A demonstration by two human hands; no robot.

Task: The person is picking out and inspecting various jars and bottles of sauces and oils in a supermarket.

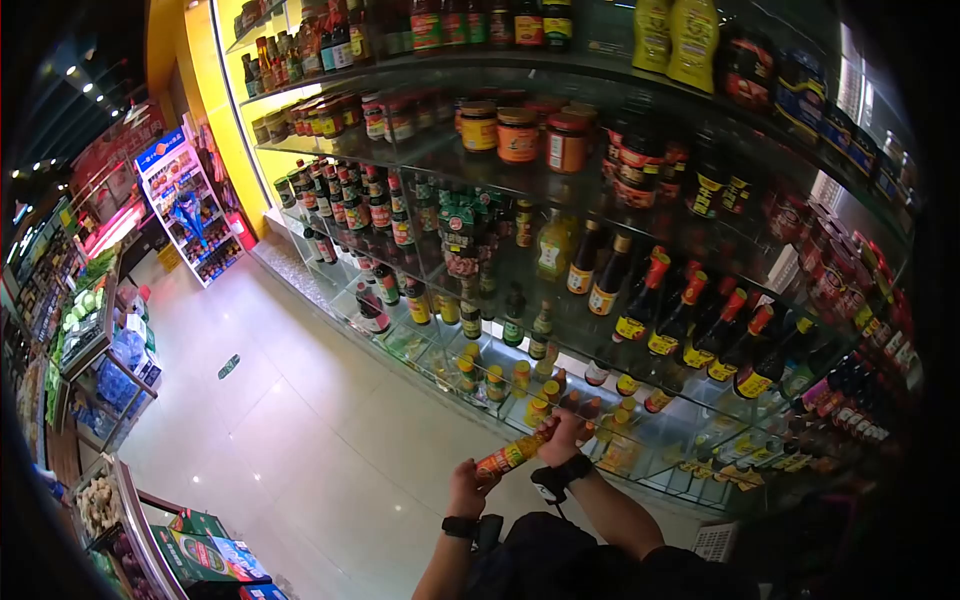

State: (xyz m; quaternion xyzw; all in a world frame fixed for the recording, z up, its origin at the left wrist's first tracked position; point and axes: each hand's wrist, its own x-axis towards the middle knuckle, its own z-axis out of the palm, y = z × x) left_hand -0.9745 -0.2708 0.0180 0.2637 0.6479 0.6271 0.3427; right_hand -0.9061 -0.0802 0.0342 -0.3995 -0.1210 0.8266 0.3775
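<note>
A sauce bottle (pixel 512 455) with a yellow and red label lies tilted between my two hands, in front of the glass shelves. My left hand (pixel 465 490) is closed around its lower left end. At the other end, my right hand (pixel 563 440) wraps around the narrower neck and cap, hiding most of that part. Both wrists wear dark bands. Just beyond my right hand, several yellow-capped jars (pixel 537 410) stand on the lowest shelf.
Glass shelves (pixel 420 270) packed with bottles and jars rise ahead and to the right. Vegetable stands (pixel 85 310) line the left side, with green boxes (pixel 195 550) at the lower left. A blue-topped display rack (pixel 190 205) stands farther back on the tiled floor (pixel 290 400).
</note>
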